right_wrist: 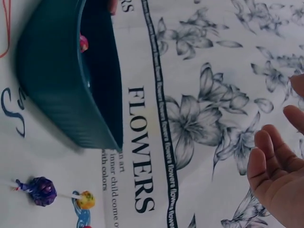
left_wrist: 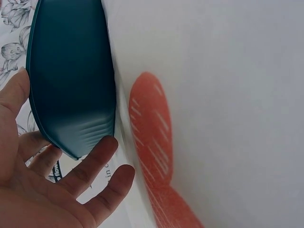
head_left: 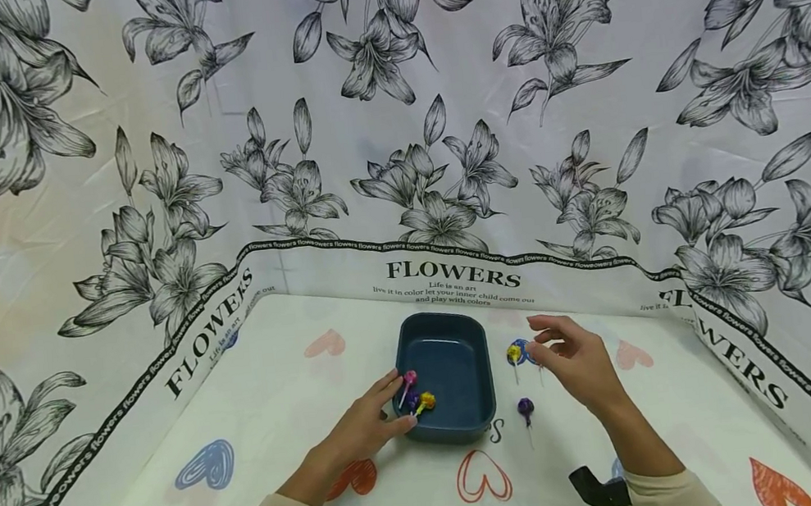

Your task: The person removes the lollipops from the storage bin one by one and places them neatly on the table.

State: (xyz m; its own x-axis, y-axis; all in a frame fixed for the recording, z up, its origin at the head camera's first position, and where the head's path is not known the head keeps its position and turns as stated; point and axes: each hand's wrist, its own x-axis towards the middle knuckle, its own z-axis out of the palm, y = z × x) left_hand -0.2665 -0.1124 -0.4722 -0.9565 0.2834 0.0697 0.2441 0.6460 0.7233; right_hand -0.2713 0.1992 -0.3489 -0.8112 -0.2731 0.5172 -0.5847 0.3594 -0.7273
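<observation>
A dark blue rectangular bin [head_left: 461,430] stands on the table. In its near left corner lie a pink lollipop [head_left: 409,378], an orange-yellow lollipop [head_left: 427,401] and a purple one [head_left: 410,402]. My left hand [head_left: 364,422] rests at the bin's left rim, fingers spread around that corner, thumb near the front. My right hand [head_left: 571,359] hovers right of the bin with loosely bent fingers and nothing visible in them. Close to its fingertips is a yellow lollipop [head_left: 514,354]; a purple lollipop [head_left: 526,408] lies nearer me. Another lollipop is mostly hidden by the right hand.
A white cloth [head_left: 261,433] printed with hearts covers the table. Behind and at both sides rises a curtain [head_left: 442,175] with black lily drawings and a lettered band. Black wrist straps [head_left: 599,488] show near the sleeves.
</observation>
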